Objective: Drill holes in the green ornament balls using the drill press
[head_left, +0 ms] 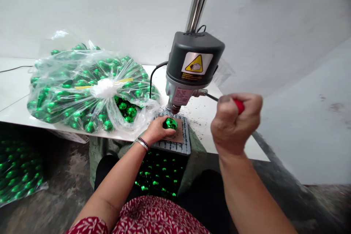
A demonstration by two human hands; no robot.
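Note:
My left hand (159,130) is closed around the side of a shiny green ball (171,123), which looks like a bauble. The ball rests on a brown board (178,135) laid over the grey slotted base (187,142) of a drill press (196,56). Right above the ball is the drill's chuck (175,109), its thin bit pointing down at the ball's top; whether it touches, I cannot tell. Out to the right, my right hand (236,122) is wrapped in a fist around the red-knobbed feed lever (212,97) of the drill press.
A torn clear plastic bag (106,89) full of green balls covers the left of the white table (153,71). More green balls (156,175) lie below the drill base, and another bag (22,168) is on the floor at left. Dark shavings surround the base.

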